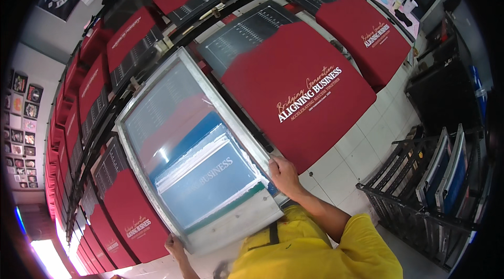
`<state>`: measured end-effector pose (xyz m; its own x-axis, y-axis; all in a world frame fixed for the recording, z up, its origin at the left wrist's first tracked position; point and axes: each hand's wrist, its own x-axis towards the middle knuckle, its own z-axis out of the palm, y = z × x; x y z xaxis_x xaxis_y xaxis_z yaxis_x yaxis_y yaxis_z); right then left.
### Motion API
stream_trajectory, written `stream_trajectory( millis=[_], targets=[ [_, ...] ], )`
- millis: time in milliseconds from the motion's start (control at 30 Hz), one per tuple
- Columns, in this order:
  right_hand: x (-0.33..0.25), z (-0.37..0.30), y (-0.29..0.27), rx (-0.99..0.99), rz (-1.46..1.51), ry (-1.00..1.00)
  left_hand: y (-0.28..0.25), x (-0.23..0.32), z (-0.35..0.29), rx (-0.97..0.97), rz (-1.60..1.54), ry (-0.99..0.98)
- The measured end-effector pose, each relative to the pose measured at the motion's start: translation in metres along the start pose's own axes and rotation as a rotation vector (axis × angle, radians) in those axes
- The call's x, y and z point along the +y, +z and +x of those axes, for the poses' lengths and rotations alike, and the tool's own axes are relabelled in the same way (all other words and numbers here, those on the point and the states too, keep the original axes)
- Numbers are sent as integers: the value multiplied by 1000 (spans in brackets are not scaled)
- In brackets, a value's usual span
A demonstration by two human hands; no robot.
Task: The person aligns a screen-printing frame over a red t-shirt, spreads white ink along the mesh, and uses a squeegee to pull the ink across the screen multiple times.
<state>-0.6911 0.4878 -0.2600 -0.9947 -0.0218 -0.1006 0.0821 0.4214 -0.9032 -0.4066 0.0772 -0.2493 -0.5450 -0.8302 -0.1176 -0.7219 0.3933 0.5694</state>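
Metal-edged screen (197, 166) shd handle stiff w/ delicate mesh (168, 100), so hold side rails (226, 113): R hand (284, 176) grips one, L hand (175, 246) grip unclear.

Framed screen (228, 115) blocking the way ahead, red shirt (304, 79) close along its right, open tiled floor (362, 137) between the shirt and a black rack (391, 199)

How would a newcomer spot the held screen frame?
Find the red shirts. Before the person's yellow shirt, the left hand and right hand hold a pale screen frame. Neighbouring shirts are opaque; its mesh is partly transparent, with blue areas.
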Motion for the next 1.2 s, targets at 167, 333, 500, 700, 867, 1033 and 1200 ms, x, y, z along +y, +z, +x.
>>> stream_trajectory(
  millis=[167, 333, 500, 700, 867, 1033, 1200],
  targets=[
    [2, 3, -4, -27, 43, 21, 7, 15, -4, 50, -6, -42],
    [-1, 4, -7, -45, 64, 25, 10, 5, -5, 79, -30, -26],
    [-1, 3, -8, -83, 65, 39, 11, -5, -4, 87, -33, -21],
    [9, 4, 0, 31, 28, -79, 11, 25, -7, 50, -81, 77],
    [-8, 1, -4, 96, 6, -186, 12, 4, -3, 49, -110, 116],
    [-32, -17, -8, 125, -131, -525, 7, 2, -17, 365, -139, 390],
    [-78, -87, -20, -547, -423, -834, -55, 70, -100, -342, -540, 175]
  ],
)
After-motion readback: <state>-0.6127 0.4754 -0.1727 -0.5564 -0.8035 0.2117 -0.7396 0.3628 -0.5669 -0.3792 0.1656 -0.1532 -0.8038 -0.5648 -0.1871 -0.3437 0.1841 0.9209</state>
